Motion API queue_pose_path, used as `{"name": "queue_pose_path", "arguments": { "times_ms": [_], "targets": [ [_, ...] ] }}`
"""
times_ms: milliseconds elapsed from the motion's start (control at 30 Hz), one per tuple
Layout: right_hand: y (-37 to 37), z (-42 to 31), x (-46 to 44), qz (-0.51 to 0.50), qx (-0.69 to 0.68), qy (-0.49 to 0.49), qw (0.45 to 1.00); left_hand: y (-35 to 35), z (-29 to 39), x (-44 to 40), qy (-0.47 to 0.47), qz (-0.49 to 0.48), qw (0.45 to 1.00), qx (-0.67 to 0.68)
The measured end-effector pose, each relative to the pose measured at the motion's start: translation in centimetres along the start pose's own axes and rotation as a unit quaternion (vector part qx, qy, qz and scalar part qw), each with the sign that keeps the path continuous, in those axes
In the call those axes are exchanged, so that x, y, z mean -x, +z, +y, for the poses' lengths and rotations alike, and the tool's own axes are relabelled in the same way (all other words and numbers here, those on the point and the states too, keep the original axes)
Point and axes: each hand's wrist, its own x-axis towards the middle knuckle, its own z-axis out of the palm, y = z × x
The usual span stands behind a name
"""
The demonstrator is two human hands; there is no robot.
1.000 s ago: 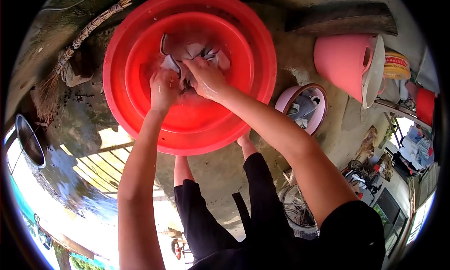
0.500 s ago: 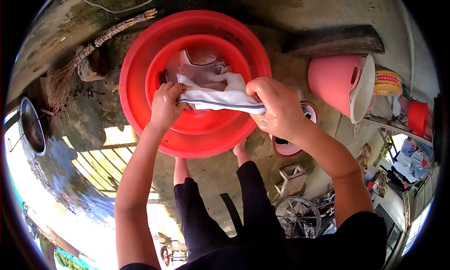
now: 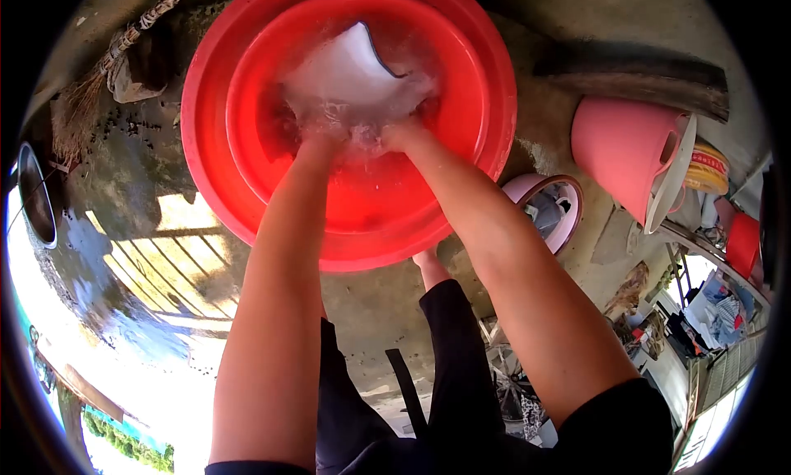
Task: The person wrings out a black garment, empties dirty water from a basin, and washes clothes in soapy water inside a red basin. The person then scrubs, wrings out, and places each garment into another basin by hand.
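Note:
Both of my hands are down in the cloudy water of a red basin [image 3: 362,219], which sits within a wider red tub [image 3: 206,137]. A white cloth [image 3: 350,63] with a dark edge lies in the water just beyond my hands, partly above the surface. My left hand [image 3: 324,135] is sunk to the wrist, its fingers hidden by water and splashes. To its right, my right hand [image 3: 402,135] is also under water, fingers hidden. Whether either one grips the cloth cannot be made out.
Right of the tub stands a pink-rimmed bucket [image 3: 548,211] with dark cloth inside. A pink basket [image 3: 618,149] and a wooden trough [image 3: 643,79] are farther right. At the left are a twig broom [image 3: 82,104] and a metal basin [image 3: 37,196].
Half a second ago both hands held the white cloth's edge stretched above the basin. Now they are down in the water, and the cloth has gone down with them. The view has shifted closer.

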Motion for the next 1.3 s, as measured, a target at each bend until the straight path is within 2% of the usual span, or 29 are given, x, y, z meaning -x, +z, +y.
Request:
{"name": "queue_pose_path", "arguments": {
  "times_ms": [33, 67, 100, 133, 167, 200, 233, 267, 300, 367, 400, 467, 500, 567, 600, 667, 733, 767, 800, 833, 867, 933, 967, 1033, 1067, 1167, 1200, 1267, 1300],
  "targets": [
    [1.2, 1.5, -1.5, -0.039, 0.124, -0.101, 0.986, -0.1, -0.6, 0.6, -0.016, 0.006, 1.0, 0.002],
    [-0.5, 0.7, 0.6, -0.042, 0.122, -0.101, 0.986, -0.2, -1.1, 1.1, -0.032, 0.012, 0.999, 0.003],
    [-4.7, -1.0, 4.0, -0.031, -0.015, 0.0, 0.999, -2.0, -2.0, 2.4, -0.047, 0.005, 0.971, 0.233],
    [-8.2, -2.3, 7.1, -0.014, -0.148, 0.099, 0.984, -3.7, -2.8, 3.6, -0.057, 0.002, 0.891, 0.45],
    [-9.6, -2.7, 10.1, 0.118, -0.299, -0.026, 0.947, -5.1, -2.8, 5.9, -0.017, 0.031, 0.906, 0.422],
    [-9.7, -3.2, 12.1, 0.182, -0.318, -0.034, 0.93, -6.5, -2.7, 8.1, 0.022, 0.063, 0.918, 0.391],
    [-10.0, -3.7, 13.8, 0.246, -0.335, -0.043, 0.909, -10.4, -1.8, 11.0, 0.036, 0.151, 0.916, 0.37],
    [-11.7, -4.6, 16.0, 0.197, -0.402, -0.016, 0.894, -14.2, -0.5, 13.5, 0.052, 0.238, 0.905, 0.348],
    [-13.9, -5.7, 18.7, 0.145, -0.465, 0.012, 0.874, -17.2, 0.5, 15.8, 0.068, 0.265, 0.9, 0.34],
    [-18.4, -8.6, 24.4, 0.223, -0.608, -0.055, 0.76, -22.8, 2.9, 20.1, 0.098, 0.322, 0.871, 0.359],
    [-21.2, -9.5, 27.4, 0.293, -0.461, -0.085, 0.834, -25.4, 4.3, 22.0, 0.109, 0.351, 0.846, 0.386],
    [-26.7, -12.4, 33.7, 0.282, -0.47, -0.047, 0.835, -30.6, 6.9, 25.6, 0.145, 0.382, 0.803, 0.433],
    [-27.5, -12.6, 35.6, 0.365, -0.363, -0.107, 0.851, -33.0, 8.2, 27.3, 0.187, 0.393, 0.777, 0.455],
    [-30.2, -15.1, 40.7, 0.403, -0.392, -0.085, 0.823, -37.4, 10.1, 30.3, 0.262, 0.408, 0.723, 0.492],
    [-31.4, -16.0, 42.9, 0.359, -0.497, -0.096, 0.784, -39.0, 10.5, 31.4, 0.286, 0.412, 0.701, 0.507],
    [-32.8, -17.7, 45.8, 0.415, -0.398, -0.034, 0.818, -41.3, 11.5, 32.4, 0.345, 0.452, 0.646, 0.509],
    [-33.9, -16.7, 46.0, 0.374, -0.384, -0.046, 0.843, -42.1, 12.4, 32.1, 0.374, 0.473, 0.614, 0.509],
    [-34.1, -16.2, 45.8, 0.333, -0.374, -0.053, 0.864, -42.1, 12.0, 32.2, 0.378, 0.434, 0.665, 0.476],
    [-33.8, -16.0, 44.2, 0.333, -0.389, -0.034, 0.858, -41.7, 11.3, 31.4, 0.376, 0.436, 0.664, 0.477],
    [-33.1, -15.5, 41.7, 0.331, -0.405, -0.014, 0.852, -40.7, 10.3, 29.6, 0.355, 0.411, 0.699, 0.465],
    [-31.5, -14.0, 38.6, 0.312, -0.341, -0.016, 0.887, -39.1, 9.2, 27.6, 0.331, 0.382, 0.734, 0.453],
    [-26.5, -11.8, 30.8, 0.293, -0.27, -0.025, 0.917, -33.4, 6.4, 23.7, 0.24, 0.365, 0.83, 0.346],
    [-23.0, -10.8, 26.6, 0.305, -0.225, -0.06, 0.924, -29.5, 4.9, 22.3, 0.167, 0.288, 0.888, 0.317],
    [-15.8, -9.1, 17.9, 0.304, -0.14, -0.047, 0.941, -20.7, 2.4, 19.7, 0.06, 0.232, 0.944, 0.228],
    [-13.0, -8.9, 14.5, 0.3, -0.11, -0.029, 0.947, -17.1, 1.6, 19.0, 0.023, 0.211, 0.961, 0.178],
    [-6.8, -8.7, 7.4, 0.221, 0.009, 0.077, 0.972, -11.0, -0.1, 18.0, 0.043, 0.182, 0.973, 0.137],
    [-5.2, -8.4, 5.8, 0.215, 0.005, 0.076, 0.974, -9.5, -0.3, 17.6, 0.041, 0.175, 0.974, 0.137],
    [-1.8, -8.0, 2.7, 0.285, 0.014, 0.145, 0.947, -7.8, -0.5, 17.1, 0.101, 0.223, 0.962, 0.123],
    [-0.4, -7.1, 1.2, 0.31, -0.001, 0.13, 0.942, -7.2, -0.8, 17.0, 0.137, 0.251, 0.947, 0.148]
  ]
}}
